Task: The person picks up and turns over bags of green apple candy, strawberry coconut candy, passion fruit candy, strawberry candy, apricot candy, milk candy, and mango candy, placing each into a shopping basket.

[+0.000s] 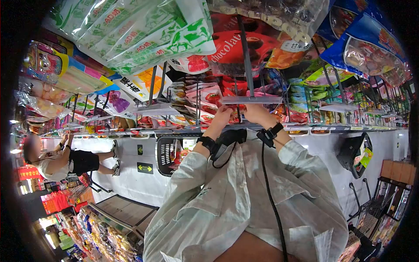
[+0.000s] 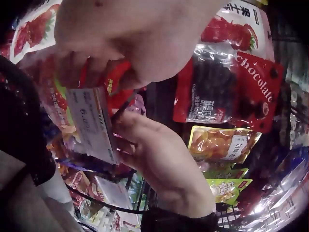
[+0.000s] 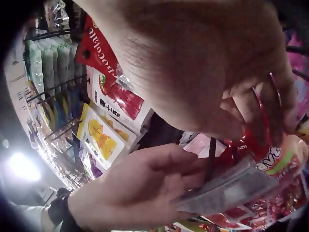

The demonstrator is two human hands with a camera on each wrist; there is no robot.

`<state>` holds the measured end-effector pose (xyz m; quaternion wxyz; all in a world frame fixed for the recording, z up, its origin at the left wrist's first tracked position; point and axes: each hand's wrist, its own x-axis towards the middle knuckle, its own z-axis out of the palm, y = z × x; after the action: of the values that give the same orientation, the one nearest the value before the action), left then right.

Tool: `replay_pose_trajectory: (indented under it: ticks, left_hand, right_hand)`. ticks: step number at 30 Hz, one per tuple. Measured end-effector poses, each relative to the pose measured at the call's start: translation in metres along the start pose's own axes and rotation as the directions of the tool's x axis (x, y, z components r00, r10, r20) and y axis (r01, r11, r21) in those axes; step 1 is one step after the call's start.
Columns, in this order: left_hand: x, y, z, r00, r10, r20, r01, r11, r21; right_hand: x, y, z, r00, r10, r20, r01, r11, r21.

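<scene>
In the head view my left hand (image 1: pixel 221 117) and right hand (image 1: pixel 259 114) are close together under a clear price-tag holder (image 1: pixel 252 100) at the end of a hook. The left wrist view has my left hand (image 2: pixel 123 41) with curled fingers gripping a red packet (image 2: pixel 117 77) behind the tag (image 2: pixel 91 123); my right hand (image 2: pixel 166 159) is on the tag's other side. In the right wrist view my right hand's (image 3: pixel 203 67) bent fingers hold the red packet (image 3: pixel 265 157). My left hand (image 3: pixel 140 191) reaches behind the tag holder (image 3: pixel 227 186), its fingertips partly hidden.
Bagged snacks hang all around, including a red chocolate bag (image 1: pixel 231 46) and green-white bags (image 1: pixel 144 35) overhead. A black basket (image 1: pixel 165 156) is behind on the left, another (image 1: pixel 355 155) on the right. A person (image 1: pixel 70 159) stands at the left by a cart.
</scene>
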<state>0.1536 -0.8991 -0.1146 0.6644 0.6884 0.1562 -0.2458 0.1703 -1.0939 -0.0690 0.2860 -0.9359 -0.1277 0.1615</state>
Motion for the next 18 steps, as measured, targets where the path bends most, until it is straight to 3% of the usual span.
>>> replay_pose_trajectory:
  ticks: [1, 5, 7, 10, 18]
  left_hand:
    - [-0.009, 0.006, 0.0, 0.999, -0.029, -0.03, 0.03, 0.999, 0.038]
    - [-0.021, -0.007, -0.004, 1.0, 0.0, 0.023, 0.004, 0.981, -0.192]
    - [-0.051, 0.022, 0.003, 0.998, -0.056, 0.018, 0.059, 0.958, -0.281]
    - [-0.052, 0.004, -0.004, 0.996, -0.066, 0.063, 0.082, 0.948, -0.309]
    - [-0.083, 0.007, 0.001, 0.985, -0.121, 0.123, 0.154, 0.939, -0.306]
  right_hand:
    - [0.0, 0.001, 0.001, 0.999, 0.022, 0.03, -0.021, 1.0, -0.013]
    - [0.0, 0.004, -0.002, 0.991, 0.034, 0.133, -0.032, 0.999, -0.019]
    - [-0.007, -0.003, -0.01, 0.982, 0.054, 0.184, -0.046, 0.998, -0.047]
    - [-0.024, -0.014, -0.017, 0.994, 0.05, 0.102, -0.045, 0.998, -0.046]
    - [-0.047, -0.03, -0.025, 0.984, 0.133, 0.117, -0.117, 0.984, -0.136]
